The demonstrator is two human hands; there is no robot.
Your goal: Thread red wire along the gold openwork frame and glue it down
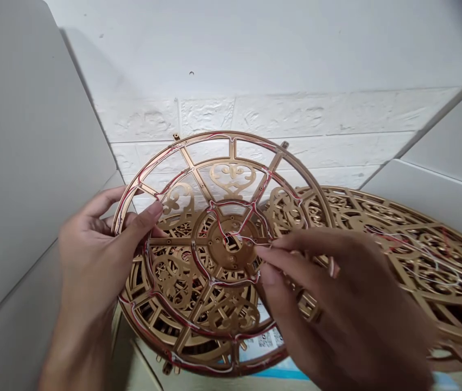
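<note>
A round gold-coloured openwork frame [216,252] stands tilted in front of me, with rings, spokes and scroll ornaments. Red and white wires [219,221] run along its rings and spokes to an opening in the middle hub. My left hand [98,247] grips the frame's left rim, thumb on the near face and fingers behind. Close to the hub, on its right side, the thumb and fingertips of my right hand [348,304] are pinched together at a thin wire [251,239]. That hand covers the lower right of the frame.
More gold openwork pieces [165,323] lie behind and under the frame. To the right rests a larger gold openwork panel [410,239] with loose red and white wires. A blue and white printed sheet [282,372] shows below. White brick-patterned wall [279,117] and grey panels [31,136] surround the space.
</note>
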